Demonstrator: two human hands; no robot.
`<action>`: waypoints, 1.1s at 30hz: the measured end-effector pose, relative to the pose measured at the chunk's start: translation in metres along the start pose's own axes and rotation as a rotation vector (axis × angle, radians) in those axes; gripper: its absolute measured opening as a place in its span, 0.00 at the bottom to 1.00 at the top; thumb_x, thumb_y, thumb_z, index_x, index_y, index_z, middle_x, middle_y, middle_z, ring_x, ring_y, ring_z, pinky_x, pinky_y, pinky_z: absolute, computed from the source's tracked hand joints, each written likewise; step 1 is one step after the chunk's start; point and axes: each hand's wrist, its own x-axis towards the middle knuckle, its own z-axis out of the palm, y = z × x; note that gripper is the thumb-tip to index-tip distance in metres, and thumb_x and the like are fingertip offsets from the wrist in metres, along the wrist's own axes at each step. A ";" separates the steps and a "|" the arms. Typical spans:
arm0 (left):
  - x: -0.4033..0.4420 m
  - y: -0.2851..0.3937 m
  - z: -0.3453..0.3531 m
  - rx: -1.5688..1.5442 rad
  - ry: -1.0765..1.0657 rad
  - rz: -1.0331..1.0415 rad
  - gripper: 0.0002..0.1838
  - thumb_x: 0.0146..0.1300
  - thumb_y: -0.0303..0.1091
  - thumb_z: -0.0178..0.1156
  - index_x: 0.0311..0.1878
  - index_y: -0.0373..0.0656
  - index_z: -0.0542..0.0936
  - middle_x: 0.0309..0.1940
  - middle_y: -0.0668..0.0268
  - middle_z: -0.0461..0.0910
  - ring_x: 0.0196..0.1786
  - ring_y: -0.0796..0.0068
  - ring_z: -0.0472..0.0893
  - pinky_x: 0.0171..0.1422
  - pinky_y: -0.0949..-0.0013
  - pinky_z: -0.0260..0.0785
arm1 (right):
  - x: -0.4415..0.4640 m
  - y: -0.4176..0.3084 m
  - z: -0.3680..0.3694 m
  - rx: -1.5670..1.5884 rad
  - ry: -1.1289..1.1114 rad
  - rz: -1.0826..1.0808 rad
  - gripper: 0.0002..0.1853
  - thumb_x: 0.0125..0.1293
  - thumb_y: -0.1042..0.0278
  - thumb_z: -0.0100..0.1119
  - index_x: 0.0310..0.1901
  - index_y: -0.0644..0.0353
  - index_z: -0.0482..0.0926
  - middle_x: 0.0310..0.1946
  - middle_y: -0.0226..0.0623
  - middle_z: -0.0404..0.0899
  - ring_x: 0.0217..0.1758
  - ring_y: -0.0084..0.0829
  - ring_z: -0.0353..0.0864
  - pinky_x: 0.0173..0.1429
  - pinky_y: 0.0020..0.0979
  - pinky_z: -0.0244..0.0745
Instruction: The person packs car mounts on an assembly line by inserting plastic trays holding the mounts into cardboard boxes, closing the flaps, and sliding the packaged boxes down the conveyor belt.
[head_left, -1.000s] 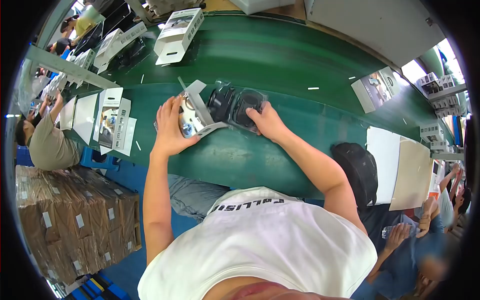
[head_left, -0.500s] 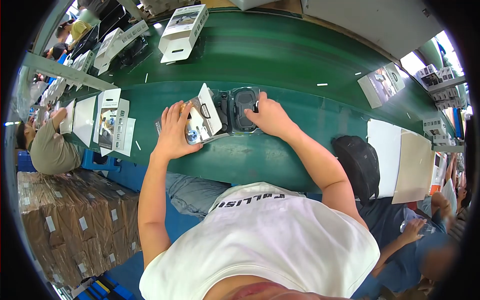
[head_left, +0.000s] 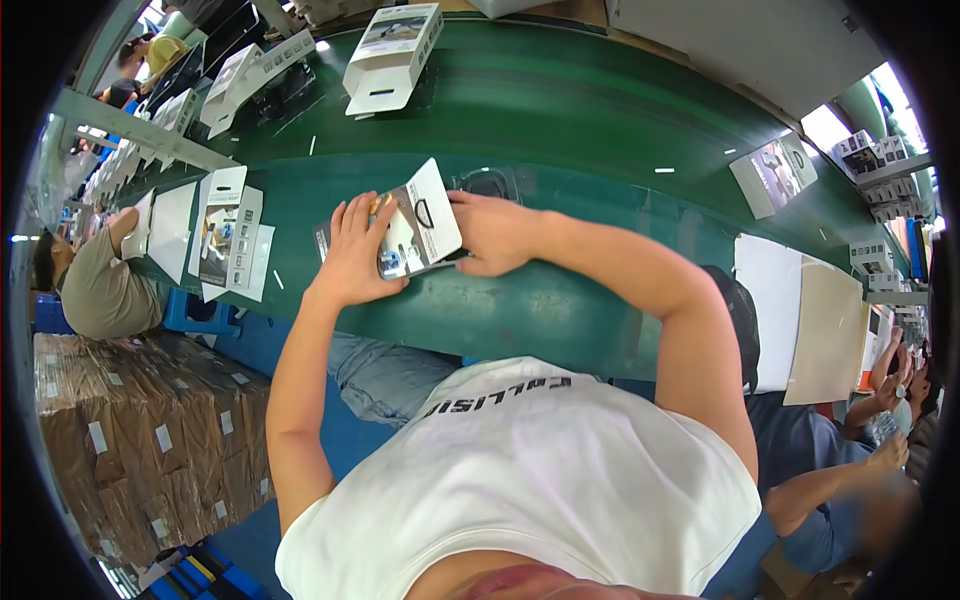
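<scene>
My left hand (head_left: 355, 250) is wrapped round a small printed box (head_left: 402, 240) lying on the green table (head_left: 520, 320). The box's white end flap (head_left: 433, 210) stands open toward the right. My right hand (head_left: 495, 235) is at that open end, its fingertips hidden behind the flap, so what they hold cannot be made out. Just beyond my right hand lies a black item in clear plastic packaging (head_left: 490, 183), partly covered by the hand.
Another box (head_left: 220, 240) lies on white sheets at the left. Open boxes (head_left: 395, 60) stand on the green belt (head_left: 560, 90), with one more box (head_left: 773, 178) at the right. A black bag (head_left: 738, 320) is by my right elbow. Co-workers sit at both sides.
My right hand has moved left from the black packaged item to the box's open end. The belt boxes have shifted slightly rightward in view. My left hand still holds the box.
</scene>
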 end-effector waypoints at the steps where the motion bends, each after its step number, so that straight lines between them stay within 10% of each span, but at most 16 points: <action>1: 0.000 0.000 0.000 0.005 0.002 0.011 0.66 0.40 0.52 0.84 0.85 0.44 0.65 0.82 0.39 0.63 0.87 0.37 0.60 0.93 0.35 0.44 | 0.001 0.002 -0.003 0.017 -0.042 -0.026 0.30 0.69 0.53 0.64 0.69 0.58 0.84 0.75 0.48 0.78 0.82 0.50 0.72 0.92 0.61 0.54; 6: -0.001 -0.005 0.000 0.007 -0.016 0.020 0.68 0.38 0.50 0.85 0.86 0.45 0.64 0.83 0.42 0.62 0.87 0.39 0.59 0.93 0.37 0.45 | -0.020 0.005 -0.019 -0.146 0.394 -0.131 0.21 0.67 0.63 0.68 0.59 0.61 0.86 0.62 0.49 0.85 0.74 0.57 0.77 0.86 0.53 0.66; 9: 0.000 -0.003 -0.001 0.000 -0.019 -0.007 0.67 0.39 0.51 0.85 0.86 0.45 0.65 0.83 0.43 0.62 0.88 0.40 0.59 0.93 0.37 0.44 | -0.052 -0.012 0.001 -0.135 0.998 0.718 0.21 0.81 0.58 0.58 0.66 0.61 0.84 0.64 0.47 0.87 0.75 0.51 0.78 0.84 0.49 0.69; 12: 0.006 -0.001 0.004 -0.034 -0.003 0.045 0.65 0.40 0.52 0.84 0.84 0.43 0.68 0.82 0.39 0.62 0.87 0.37 0.58 0.92 0.35 0.44 | -0.066 0.015 0.055 0.976 0.831 0.912 0.31 0.92 0.45 0.40 0.74 0.63 0.80 0.70 0.43 0.84 0.74 0.42 0.80 0.81 0.47 0.70; 15: 0.028 0.033 0.008 -0.061 -0.057 0.167 0.64 0.40 0.51 0.84 0.84 0.43 0.68 0.81 0.39 0.62 0.86 0.36 0.58 0.91 0.35 0.45 | -0.027 -0.017 0.053 1.534 0.618 0.638 0.45 0.90 0.29 0.18 0.81 0.57 0.73 0.75 0.41 0.79 0.81 0.37 0.74 0.86 0.42 0.67; 20: 0.046 0.045 0.008 -0.024 -0.116 0.091 0.66 0.41 0.48 0.84 0.86 0.42 0.64 0.82 0.38 0.60 0.87 0.36 0.57 0.92 0.35 0.41 | -0.015 -0.014 0.032 1.736 0.515 0.550 0.44 0.88 0.27 0.15 0.88 0.49 0.61 0.84 0.35 0.69 0.86 0.38 0.69 0.89 0.45 0.65; 23: 0.043 0.045 0.018 0.028 -0.108 0.059 0.67 0.41 0.49 0.84 0.87 0.43 0.63 0.85 0.37 0.57 0.90 0.37 0.54 0.93 0.33 0.37 | -0.022 -0.010 0.021 1.190 0.467 0.850 0.33 0.83 0.40 0.57 0.73 0.61 0.83 0.71 0.46 0.84 0.74 0.37 0.81 0.77 0.39 0.75; 24: 0.043 0.047 0.015 0.039 -0.128 0.051 0.68 0.44 0.53 0.85 0.87 0.42 0.62 0.87 0.37 0.54 0.92 0.37 0.51 0.93 0.30 0.34 | -0.023 -0.024 0.003 0.933 0.541 1.000 0.25 0.70 0.53 0.73 0.57 0.68 0.92 0.54 0.48 0.92 0.56 0.37 0.89 0.65 0.39 0.81; 26: 0.042 0.050 0.022 0.041 -0.028 0.049 0.67 0.47 0.55 0.85 0.88 0.42 0.61 0.88 0.38 0.54 0.91 0.36 0.51 0.93 0.29 0.33 | -0.044 0.012 0.004 0.843 0.592 0.959 0.20 0.63 0.57 0.77 0.44 0.71 0.93 0.37 0.43 0.92 0.40 0.35 0.88 0.51 0.39 0.83; 29: 0.010 0.056 0.001 -0.007 0.101 0.004 0.61 0.56 0.50 0.82 0.88 0.41 0.61 0.90 0.43 0.52 0.92 0.38 0.50 0.93 0.29 0.33 | -0.124 0.064 -0.073 0.813 0.640 1.188 0.20 0.61 0.58 0.80 0.45 0.68 0.93 0.36 0.39 0.92 0.36 0.34 0.88 0.45 0.42 0.82; 32: -0.053 0.052 -0.007 -0.316 0.174 -0.137 0.54 0.60 0.51 0.79 0.85 0.40 0.66 0.87 0.44 0.58 0.88 0.37 0.58 0.91 0.29 0.43 | -0.194 0.090 -0.164 -0.208 0.506 1.579 0.23 0.66 0.52 0.76 0.50 0.66 0.91 0.47 0.54 0.93 0.53 0.52 0.92 0.58 0.49 0.84; 33: -0.054 0.049 -0.005 -0.396 0.174 -0.195 0.54 0.60 0.51 0.79 0.85 0.40 0.66 0.86 0.44 0.59 0.88 0.37 0.59 0.91 0.30 0.45 | -0.171 0.069 -0.168 -1.014 0.533 1.621 0.29 0.69 0.46 0.74 0.58 0.64 0.85 0.49 0.52 0.88 0.60 0.53 0.87 0.70 0.54 0.78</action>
